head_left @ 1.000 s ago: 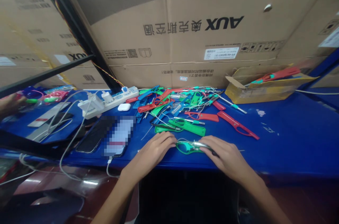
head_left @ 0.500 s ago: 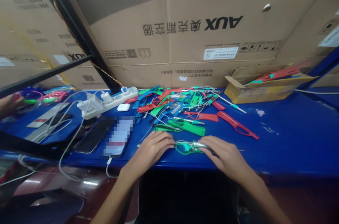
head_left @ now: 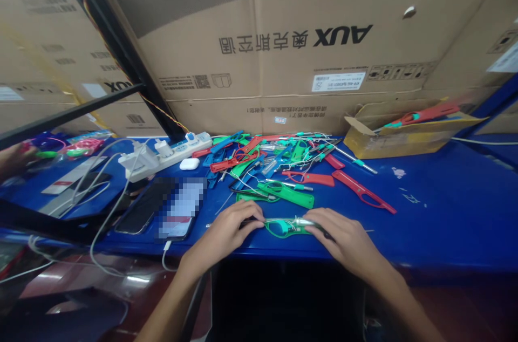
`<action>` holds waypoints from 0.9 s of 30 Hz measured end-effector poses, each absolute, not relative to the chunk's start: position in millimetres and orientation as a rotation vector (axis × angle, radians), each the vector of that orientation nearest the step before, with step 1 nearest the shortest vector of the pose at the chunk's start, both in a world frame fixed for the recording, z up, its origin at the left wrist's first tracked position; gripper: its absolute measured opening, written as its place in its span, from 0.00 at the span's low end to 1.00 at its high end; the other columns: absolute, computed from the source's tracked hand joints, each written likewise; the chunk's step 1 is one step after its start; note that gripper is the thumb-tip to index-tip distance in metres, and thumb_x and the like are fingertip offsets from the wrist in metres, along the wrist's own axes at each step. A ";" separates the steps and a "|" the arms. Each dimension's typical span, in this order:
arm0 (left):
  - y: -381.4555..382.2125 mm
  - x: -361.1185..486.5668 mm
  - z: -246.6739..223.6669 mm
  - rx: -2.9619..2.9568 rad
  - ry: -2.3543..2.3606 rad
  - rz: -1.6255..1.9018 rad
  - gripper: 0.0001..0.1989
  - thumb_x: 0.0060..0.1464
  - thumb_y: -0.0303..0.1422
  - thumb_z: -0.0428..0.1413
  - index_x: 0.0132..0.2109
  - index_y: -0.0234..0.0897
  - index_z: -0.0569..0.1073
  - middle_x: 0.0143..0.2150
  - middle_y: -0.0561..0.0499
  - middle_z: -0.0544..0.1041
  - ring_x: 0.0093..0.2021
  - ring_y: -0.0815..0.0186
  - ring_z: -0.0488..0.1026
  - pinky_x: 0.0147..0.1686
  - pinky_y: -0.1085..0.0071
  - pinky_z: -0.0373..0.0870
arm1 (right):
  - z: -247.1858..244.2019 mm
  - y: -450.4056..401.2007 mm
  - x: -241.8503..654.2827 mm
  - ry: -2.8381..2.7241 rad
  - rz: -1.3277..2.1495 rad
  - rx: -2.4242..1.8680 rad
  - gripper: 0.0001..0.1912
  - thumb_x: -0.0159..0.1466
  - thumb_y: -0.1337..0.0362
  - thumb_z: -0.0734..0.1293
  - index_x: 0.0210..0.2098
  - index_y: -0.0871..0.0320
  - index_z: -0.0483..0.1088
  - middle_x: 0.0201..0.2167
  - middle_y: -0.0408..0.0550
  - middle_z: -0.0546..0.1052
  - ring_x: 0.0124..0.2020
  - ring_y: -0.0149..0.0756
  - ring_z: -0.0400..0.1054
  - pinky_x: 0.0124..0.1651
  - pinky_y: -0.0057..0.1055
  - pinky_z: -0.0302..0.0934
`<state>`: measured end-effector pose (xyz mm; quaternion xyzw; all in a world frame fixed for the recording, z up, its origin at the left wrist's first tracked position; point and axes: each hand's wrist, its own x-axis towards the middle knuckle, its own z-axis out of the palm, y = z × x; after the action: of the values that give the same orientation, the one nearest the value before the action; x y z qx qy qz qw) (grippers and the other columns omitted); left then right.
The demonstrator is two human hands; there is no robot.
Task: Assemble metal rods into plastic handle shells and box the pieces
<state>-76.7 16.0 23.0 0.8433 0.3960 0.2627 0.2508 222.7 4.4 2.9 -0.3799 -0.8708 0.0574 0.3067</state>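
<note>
Near edge of blue table [head_left: 445,191]: green handle [head_left: 284,227] between hands | left hand [head_left: 237,226]: fingertips pinching its left end | right hand [head_left: 338,231]: curled round its right end, probably steadying it | beyond: loose handles [head_left: 297,153], seemingly within reach | far right: carton [head_left: 396,143]

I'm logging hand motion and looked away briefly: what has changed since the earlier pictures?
The left hand has shifted slightly left, its thumb now showing below the fingers; the green handle has edged left. The right hand keeps its hold; the pile of parts beyond looks unchanged.

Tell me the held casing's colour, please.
The held casing is green, clearest in the head view.
</note>
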 end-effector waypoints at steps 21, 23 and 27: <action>17.5 -78.2 22.9 2.307 1.046 0.697 0.07 0.68 0.35 0.57 0.43 0.40 0.78 0.46 0.50 0.78 0.46 0.64 0.76 0.48 0.67 0.72 | 1.3 4.8 224.6 -2.337 0.153 -0.993 0.11 0.75 0.62 0.61 0.52 0.54 0.72 0.48 0.50 0.81 0.47 0.41 0.77 0.48 0.37 0.74; 18.9 -79.0 21.0 2.345 1.035 0.711 0.07 0.68 0.35 0.57 0.44 0.41 0.79 0.47 0.51 0.78 0.47 0.64 0.76 0.48 0.67 0.71 | 1.8 4.7 224.5 -2.336 0.150 -0.986 0.11 0.75 0.62 0.60 0.51 0.54 0.72 0.47 0.50 0.81 0.47 0.40 0.77 0.47 0.36 0.74; 21.1 -80.9 17.8 2.423 1.022 0.735 0.07 0.69 0.35 0.56 0.45 0.41 0.79 0.47 0.51 0.78 0.48 0.64 0.76 0.49 0.66 0.69 | 1.2 5.1 224.6 -2.330 0.141 -0.993 0.11 0.74 0.63 0.61 0.51 0.55 0.72 0.47 0.50 0.81 0.47 0.40 0.77 0.47 0.35 0.74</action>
<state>-80.9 21.1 17.8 0.8687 0.3664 0.2635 0.2040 224.6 5.1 1.2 -0.3736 -0.8768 0.0531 0.2981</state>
